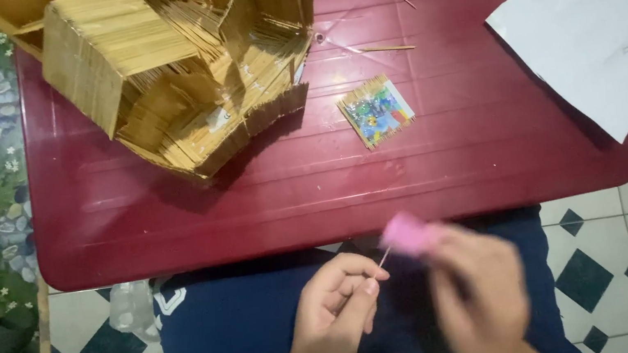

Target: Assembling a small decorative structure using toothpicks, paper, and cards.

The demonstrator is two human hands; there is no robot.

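Landmark: red table (172, 223). Below its near edge, over the lap, left hand (338, 301) pinches a thin stick (383, 258) between thumb and forefinger. Stick's long axis runs diagonally, free end pointing up-right toward the table edge. There it meets a pink object (410, 233), motion-blurred, gripped by the right hand (477, 293); finger detail unclear. On the table: stick-built model house (174, 73) far left, small colourful stick-framed panel (376, 111) centre, white paper (592, 35) right.
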